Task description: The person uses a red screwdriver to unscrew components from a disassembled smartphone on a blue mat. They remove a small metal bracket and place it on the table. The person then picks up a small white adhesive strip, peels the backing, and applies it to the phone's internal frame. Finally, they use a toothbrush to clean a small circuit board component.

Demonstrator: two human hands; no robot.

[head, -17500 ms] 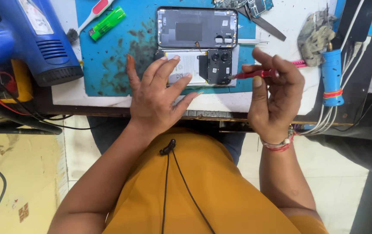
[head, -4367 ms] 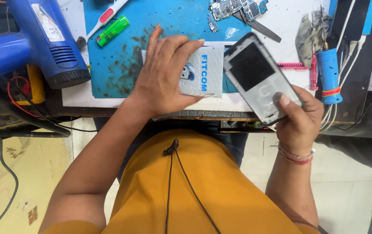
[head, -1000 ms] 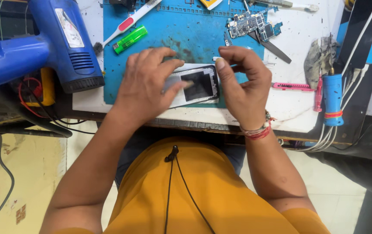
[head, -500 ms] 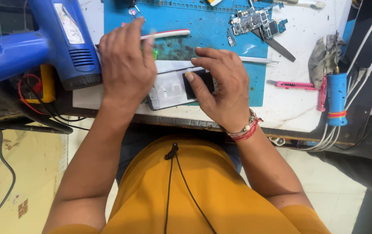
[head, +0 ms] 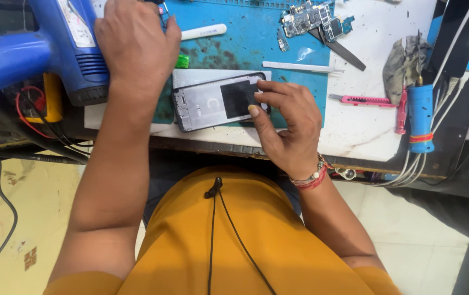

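The left hand (head: 136, 46) has left the phone frame (head: 218, 101) and gone up the blue mat (head: 245, 43), where it now lies over a small tool near the green lighter (head: 182, 61) and the white spudger (head: 204, 31); its fingers curl down, but whether they grip anything I cannot tell. The right hand (head: 286, 128) has stayed on the frame, its fingers (head: 264, 101) pinching the right end and pressing it flat. The frame lies at the front edge of the worktop (head: 365, 125), half on the mat, so the work looks paused while a tool is fetched. There are no real containers here: the frame's open shell shows only a dark panel, and loose circuit boards (head: 311, 19) lie bare on the mat.
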